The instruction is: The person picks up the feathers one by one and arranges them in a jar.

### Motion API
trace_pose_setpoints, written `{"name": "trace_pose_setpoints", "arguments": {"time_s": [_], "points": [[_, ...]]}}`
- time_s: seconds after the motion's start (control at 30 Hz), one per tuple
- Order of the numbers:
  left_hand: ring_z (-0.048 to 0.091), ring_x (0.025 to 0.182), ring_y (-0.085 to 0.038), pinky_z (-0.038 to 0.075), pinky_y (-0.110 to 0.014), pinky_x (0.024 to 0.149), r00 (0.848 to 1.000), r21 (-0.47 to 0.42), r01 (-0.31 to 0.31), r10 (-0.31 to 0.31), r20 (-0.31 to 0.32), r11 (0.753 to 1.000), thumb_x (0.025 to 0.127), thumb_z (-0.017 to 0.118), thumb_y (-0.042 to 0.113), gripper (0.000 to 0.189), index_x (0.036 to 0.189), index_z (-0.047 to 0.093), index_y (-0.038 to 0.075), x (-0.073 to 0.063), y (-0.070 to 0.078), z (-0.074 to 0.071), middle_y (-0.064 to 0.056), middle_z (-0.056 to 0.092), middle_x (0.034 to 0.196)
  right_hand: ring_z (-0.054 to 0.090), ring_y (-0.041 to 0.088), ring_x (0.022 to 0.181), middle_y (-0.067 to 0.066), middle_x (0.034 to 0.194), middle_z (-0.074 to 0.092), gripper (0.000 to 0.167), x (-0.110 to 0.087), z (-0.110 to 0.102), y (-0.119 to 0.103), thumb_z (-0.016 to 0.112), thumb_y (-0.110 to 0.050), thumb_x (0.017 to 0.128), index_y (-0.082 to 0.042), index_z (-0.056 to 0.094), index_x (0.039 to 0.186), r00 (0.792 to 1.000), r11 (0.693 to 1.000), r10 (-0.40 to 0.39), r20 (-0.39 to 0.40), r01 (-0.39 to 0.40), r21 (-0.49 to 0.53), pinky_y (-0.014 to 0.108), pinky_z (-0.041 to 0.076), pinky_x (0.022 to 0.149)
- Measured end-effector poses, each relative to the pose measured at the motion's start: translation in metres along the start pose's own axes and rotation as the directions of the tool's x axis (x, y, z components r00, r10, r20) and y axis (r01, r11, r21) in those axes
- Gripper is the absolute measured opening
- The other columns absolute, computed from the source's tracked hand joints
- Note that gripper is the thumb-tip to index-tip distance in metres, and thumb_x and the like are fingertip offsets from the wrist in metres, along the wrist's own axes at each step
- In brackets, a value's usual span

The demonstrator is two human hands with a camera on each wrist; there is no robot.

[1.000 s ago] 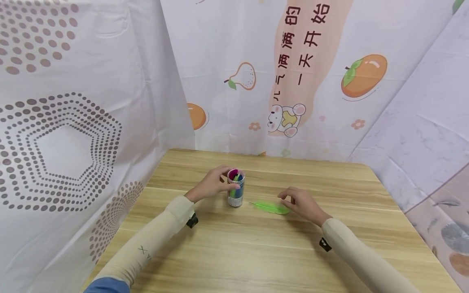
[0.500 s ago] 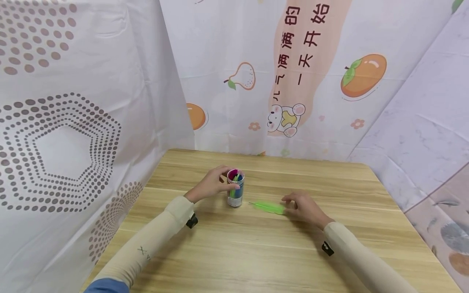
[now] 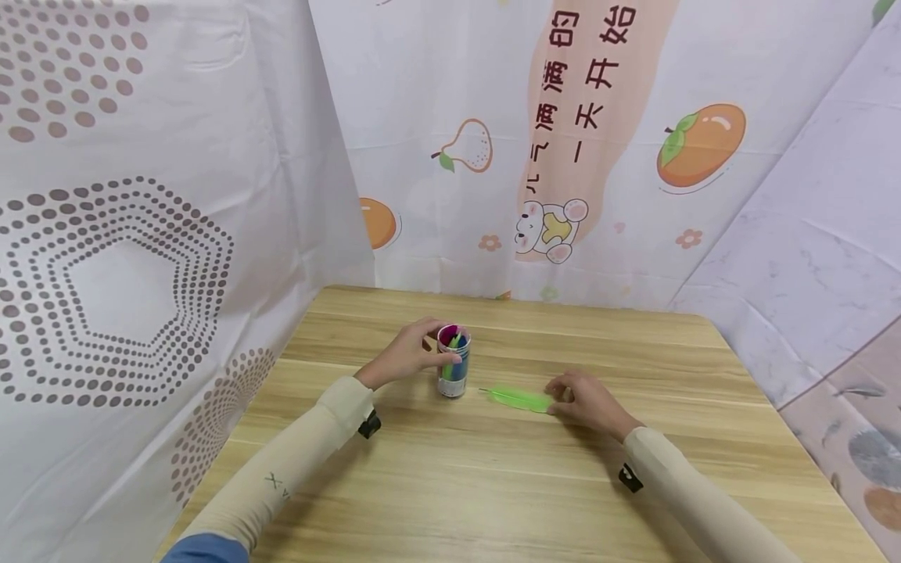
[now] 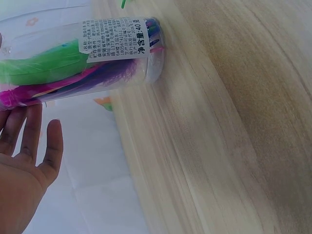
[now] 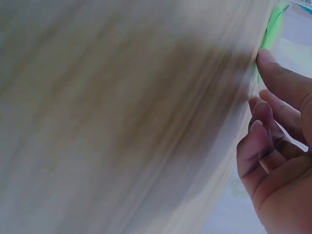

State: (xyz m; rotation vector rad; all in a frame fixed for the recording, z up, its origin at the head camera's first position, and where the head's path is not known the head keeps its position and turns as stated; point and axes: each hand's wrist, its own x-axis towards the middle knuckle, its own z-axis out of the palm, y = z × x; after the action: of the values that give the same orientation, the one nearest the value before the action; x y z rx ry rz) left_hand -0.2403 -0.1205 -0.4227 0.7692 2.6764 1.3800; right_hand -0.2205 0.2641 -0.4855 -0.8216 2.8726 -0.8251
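Observation:
A clear plastic jar [image 3: 453, 374] holds several dyed feathers in green, pink, blue and purple; the left wrist view shows a white printed label [image 4: 119, 41] on its side. My left hand [image 3: 408, 356] grips the jar near its top, thumb across the front and other fingers behind. On the table to the right of the jar lies a bright green feather [image 3: 517, 398], its quill pointing left. My right hand [image 3: 584, 399] is at the feather's right end. In the right wrist view its thumb [image 5: 280, 78] overlaps the feather, the index fingertip is apart below, and the other fingers bend loosely.
The wood-grain table [image 3: 450, 485] runs back to a printed white curtain [image 3: 422, 258]. Another patterned curtain [image 3: 211, 141] hangs along the left, and a marbled one [image 3: 831, 234] on the right.
My right hand has moved slightly right and toward me over the last second, and more of its fingers bend in. My left hand and the jar stay where they were.

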Motion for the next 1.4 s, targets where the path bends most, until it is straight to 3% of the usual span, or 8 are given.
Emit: {"name": "trace_pose_setpoints", "arguments": {"time_s": [0.13,0.3,0.47,0.7,0.97,1.2,1.4], "points": [[0.059,0.106,-0.014,0.054,-0.036,0.089,1.000,0.015,0.002,-0.002,0.000,1.000,0.086,0.083,0.046,0.055,0.132,0.066,0.021,0.000,0.002,0.000,0.006,0.064,0.120,0.059,0.008,0.075,-0.008,0.085,0.065,0.017,0.001,0.000,0.002,0.086,-0.019,0.086,-0.011,0.076,0.097,0.999,0.999,0.024,0.020,-0.025,0.042,0.028,0.052,0.069],[0.058,0.106,-0.015,0.054,-0.037,0.088,1.000,0.018,0.007,-0.007,0.008,1.000,0.086,0.083,0.045,0.054,0.131,0.066,0.020,-0.001,0.005,-0.002,0.001,0.065,0.120,0.059,0.005,0.074,-0.011,0.082,0.066,0.009,0.002,0.000,0.005,0.084,-0.018,0.087,-0.015,0.075,0.088,0.999,0.999,-0.017,0.045,0.015,0.045,0.027,0.051,0.067],[0.058,0.107,-0.015,0.053,-0.038,0.090,1.000,0.012,0.003,-0.003,0.014,1.000,0.087,0.083,0.044,0.054,0.132,0.066,0.021,0.000,0.004,-0.002,-0.003,0.065,0.123,0.058,0.003,0.074,-0.012,0.080,0.065,0.010,0.001,0.000,0.002,0.081,-0.014,0.090,-0.017,0.073,0.084,0.997,0.998,-0.024,0.067,0.020,0.062,0.025,0.051,0.067],[0.058,0.106,-0.015,0.054,-0.037,0.090,1.000,0.018,0.009,-0.009,0.013,1.000,0.087,0.082,0.046,0.054,0.132,0.066,0.021,0.001,0.002,-0.001,0.001,0.065,0.119,0.057,0.003,0.072,-0.011,0.081,0.064,0.011,0.000,-0.002,0.000,0.076,-0.011,0.093,-0.017,0.071,0.087,0.997,0.998,-0.033,0.076,0.029,0.053,0.025,0.051,0.065],[0.059,0.105,-0.014,0.055,-0.038,0.089,1.000,0.016,0.004,-0.004,0.003,1.000,0.086,0.083,0.046,0.052,0.130,0.067,0.021,0.000,0.001,-0.001,0.005,0.064,0.117,0.055,0.008,0.070,-0.008,0.085,0.068,0.008,0.001,-0.013,-0.002,0.076,-0.010,0.094,-0.015,0.072,0.089,1.000,0.996,-0.001,-0.026,0.003,0.092,0.026,0.047,0.060],[0.058,0.106,-0.015,0.054,-0.038,0.089,1.000,0.011,0.001,-0.001,0.007,1.000,0.086,0.082,0.046,0.053,0.130,0.067,0.021,0.001,0.000,-0.001,0.002,0.064,0.118,0.058,0.007,0.073,-0.005,0.088,0.071,0.012,0.001,-0.017,-0.001,0.076,-0.006,0.093,-0.008,0.077,0.104,0.998,0.997,0.011,-0.059,-0.007,0.074,0.026,0.049,0.063],[0.058,0.105,-0.015,0.054,-0.038,0.089,1.000,0.014,-0.012,0.012,0.009,1.000,0.086,0.083,0.045,0.051,0.129,0.067,0.021,0.001,0.000,-0.001,0.000,0.064,0.118,0.054,0.008,0.069,-0.005,0.090,0.071,0.005,0.000,-0.020,-0.001,0.075,-0.007,0.094,-0.010,0.078,0.096,0.997,0.998,0.011,-0.078,-0.006,0.055,0.026,0.046,0.059]]}}
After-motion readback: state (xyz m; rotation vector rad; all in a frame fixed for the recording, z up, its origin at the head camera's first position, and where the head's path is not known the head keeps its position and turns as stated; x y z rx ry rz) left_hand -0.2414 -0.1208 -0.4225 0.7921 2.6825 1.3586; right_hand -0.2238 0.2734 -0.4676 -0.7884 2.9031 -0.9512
